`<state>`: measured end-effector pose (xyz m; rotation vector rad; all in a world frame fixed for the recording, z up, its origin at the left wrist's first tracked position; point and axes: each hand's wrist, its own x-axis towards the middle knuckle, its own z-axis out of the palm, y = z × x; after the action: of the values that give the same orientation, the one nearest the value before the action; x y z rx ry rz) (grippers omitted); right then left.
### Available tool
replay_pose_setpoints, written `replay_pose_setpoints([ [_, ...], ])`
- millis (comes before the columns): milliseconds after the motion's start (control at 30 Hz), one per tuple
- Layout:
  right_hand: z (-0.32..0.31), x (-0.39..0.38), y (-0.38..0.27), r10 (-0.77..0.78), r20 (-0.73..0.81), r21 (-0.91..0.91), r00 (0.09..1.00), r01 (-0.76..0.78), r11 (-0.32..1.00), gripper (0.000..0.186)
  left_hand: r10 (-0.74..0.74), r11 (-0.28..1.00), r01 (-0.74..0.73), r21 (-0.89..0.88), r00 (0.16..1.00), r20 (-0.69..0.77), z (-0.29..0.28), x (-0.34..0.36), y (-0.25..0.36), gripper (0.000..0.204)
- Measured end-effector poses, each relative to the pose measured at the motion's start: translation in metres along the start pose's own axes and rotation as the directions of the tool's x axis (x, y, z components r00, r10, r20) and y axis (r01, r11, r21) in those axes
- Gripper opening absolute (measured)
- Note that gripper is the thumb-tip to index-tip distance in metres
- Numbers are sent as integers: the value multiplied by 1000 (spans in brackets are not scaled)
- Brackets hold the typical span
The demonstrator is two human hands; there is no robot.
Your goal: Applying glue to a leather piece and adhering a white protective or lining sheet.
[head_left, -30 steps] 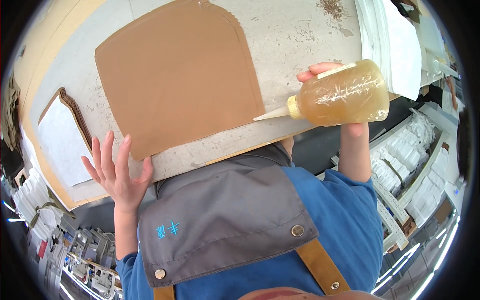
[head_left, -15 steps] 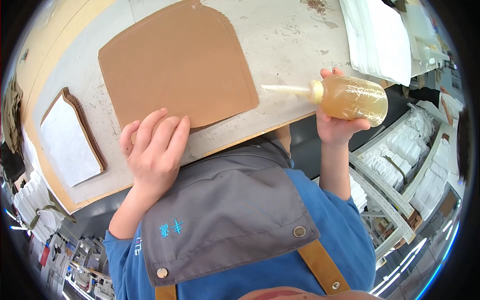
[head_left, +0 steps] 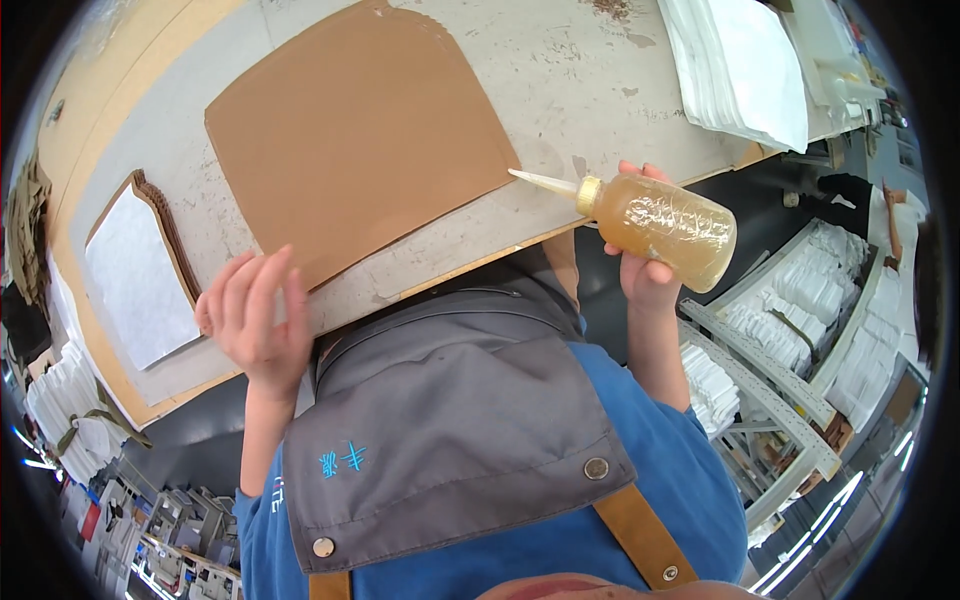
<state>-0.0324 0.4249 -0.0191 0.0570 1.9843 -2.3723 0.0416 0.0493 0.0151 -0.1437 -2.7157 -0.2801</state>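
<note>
Squeeze bottle [head_left: 668, 232] of amber liquid tilts in the right hand [head_left: 648, 284], which I see wrapped round it, nozzle near the brown sheet's [head_left: 360, 150] right corner on the desk [head_left: 560, 105]. Left hand [head_left: 258, 325], fingers apart, overlaps the sheet's near-left corner; contact I can't tell.

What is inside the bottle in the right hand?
Amber contents show through the translucent wall of the bottle, which the right hand holds. The yellow cap covers the inside of the neck, and glare obscures the fill level.
</note>
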Motion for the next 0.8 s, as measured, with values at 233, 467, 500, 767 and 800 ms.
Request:
replay_pose_setpoints([
  [233, 17, -9, 3, 11, 13, 28, 1000, -11, 1000, 124, -168, 981, 174, 91, 984, -62, -10, -46, -37, 20],
  [467, 43, -20, 12, 47, 102, 151, 994, -62, 987, 118, -165, 983, 172, 70, 982, -97, -7, -54, -50, 20],
  [500, 47, -21, 14, 47, 141, 173, 989, -71, 982, 115, -157, 985, 163, 51, 982, -101, -6, -54, -50, 20],
  [767, 76, -25, 22, 67, 296, 120, 953, -107, 987, 116, -174, 985, 171, -32, 981, -90, -7, -55, -51, 20],
  [800, 81, -26, 23, 46, 320, 103, 946, -83, 991, 115, -162, 986, 159, -42, 980, -113, -7, -53, -50, 19],
])
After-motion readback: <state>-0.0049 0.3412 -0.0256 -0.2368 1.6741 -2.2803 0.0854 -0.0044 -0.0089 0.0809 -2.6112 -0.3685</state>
